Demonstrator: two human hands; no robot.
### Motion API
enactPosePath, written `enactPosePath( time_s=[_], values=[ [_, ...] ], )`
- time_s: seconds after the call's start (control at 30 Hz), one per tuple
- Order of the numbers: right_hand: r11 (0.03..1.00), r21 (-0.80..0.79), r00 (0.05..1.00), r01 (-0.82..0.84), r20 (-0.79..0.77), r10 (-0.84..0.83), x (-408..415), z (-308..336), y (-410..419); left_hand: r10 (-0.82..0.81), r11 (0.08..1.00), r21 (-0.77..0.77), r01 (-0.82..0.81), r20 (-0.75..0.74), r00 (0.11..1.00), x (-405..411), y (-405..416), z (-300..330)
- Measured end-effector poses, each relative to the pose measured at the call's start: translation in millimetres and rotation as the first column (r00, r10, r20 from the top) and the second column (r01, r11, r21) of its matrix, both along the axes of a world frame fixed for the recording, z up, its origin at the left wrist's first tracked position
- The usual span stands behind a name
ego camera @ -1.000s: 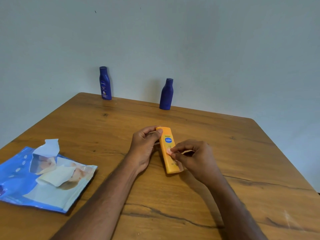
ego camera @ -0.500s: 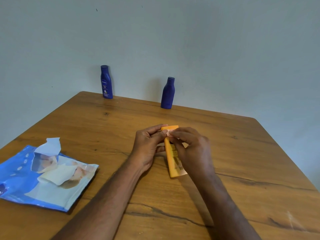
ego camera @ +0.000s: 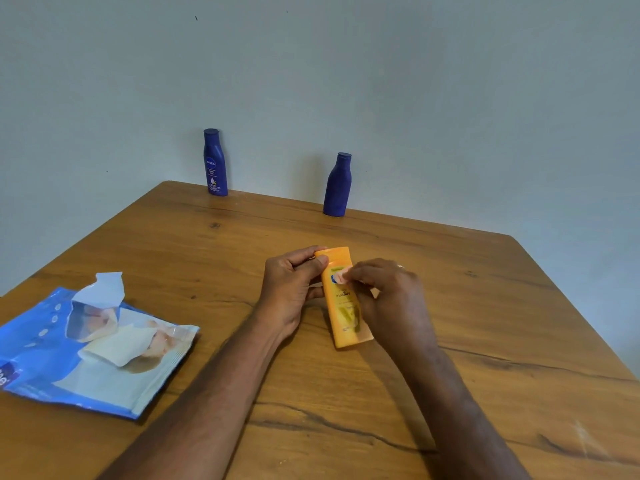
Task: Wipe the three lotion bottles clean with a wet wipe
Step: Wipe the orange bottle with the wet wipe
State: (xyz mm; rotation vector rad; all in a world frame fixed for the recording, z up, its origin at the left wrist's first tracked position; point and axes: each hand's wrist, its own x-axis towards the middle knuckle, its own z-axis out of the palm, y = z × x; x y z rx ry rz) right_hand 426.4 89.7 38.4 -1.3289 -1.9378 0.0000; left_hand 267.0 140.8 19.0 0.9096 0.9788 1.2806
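Right, the wooden table (ego camera: 450,306) fills the view, with an opened blue wipes pack (ego camera: 86,348) lying at eight o'clock. Two dark blue bottles stand at twelve — the labelled one (ego camera: 214,162) and the plain one (ego camera: 337,185). Dead centre lies the orange bottle (ego camera: 343,306): the left hand (ego camera: 294,289) grips its cap end, the right hand (ego camera: 388,299) pinches a small wet wipe (ego camera: 341,275) against its label.
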Motion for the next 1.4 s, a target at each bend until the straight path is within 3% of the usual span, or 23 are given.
enactPosePath(
  time_s=[0.07, 0.2, 0.33, 0.47, 0.6, 0.77, 0.87, 0.97, 1.13, 1.3, 1.4],
  values=[
    [0.996, -0.031, 0.995, -0.080, 0.064, 0.082, -8, 2, -2, 0.014, 1.000, -0.005, -0.014, 0.010, 1.000, -3, 1, 0],
    [0.939, -0.279, 0.940, -0.202, 0.213, 0.265, -13, 7, -12, 0.066, 0.997, -0.043, -0.065, 0.030, 0.997, -7, 5, -3],
    [0.910, -0.404, 0.975, -0.099, 0.145, 0.171, 11, 12, -14, 0.100, 0.994, -0.052, -0.098, 0.039, 0.994, -7, 10, -5],
    [0.956, -0.295, 0.998, -0.010, 0.049, 0.026, 17, 5, -5, 0.098, 0.994, -0.056, -0.097, 0.020, 0.995, -6, 10, -6],
    [0.980, -0.184, 0.992, -0.080, 0.080, 0.096, -5, 3, -7, 0.096, 0.994, -0.055, -0.095, 0.021, 0.995, -5, 10, -7],
    [0.888, -0.409, 0.929, -0.212, 0.198, 0.313, -11, 7, -16, 0.118, 0.991, -0.066, -0.116, 0.037, 0.992, -8, 12, -7],
    [0.885, -0.449, 0.967, -0.125, 0.145, 0.210, 14, 10, -18, 0.126, 0.990, -0.065, -0.122, 0.050, 0.991, -10, 14, -7],
    [0.952, -0.305, 0.996, -0.029, 0.074, 0.054, 29, 7, -9, 0.113, 0.992, -0.064, -0.109, 0.051, 0.992, -8, 13, -8],
    [0.980, -0.193, 0.992, -0.038, 0.107, 0.060, 10, -4, -2, 0.117, 0.992, -0.056, -0.116, 0.026, 0.993, -7, 11, -7],
    [0.999, -0.005, 0.995, -0.035, -0.093, 0.035, 16, 0, -7, 0.115, 0.992, -0.062, -0.114, 0.018, 0.993, -7, 11, -7],
    [0.973, -0.179, 0.989, -0.146, -0.057, 0.138, 7, 1, -14, 0.102, 0.993, -0.052, -0.102, 0.004, 0.995, -5, 10, -7]
  ],
)
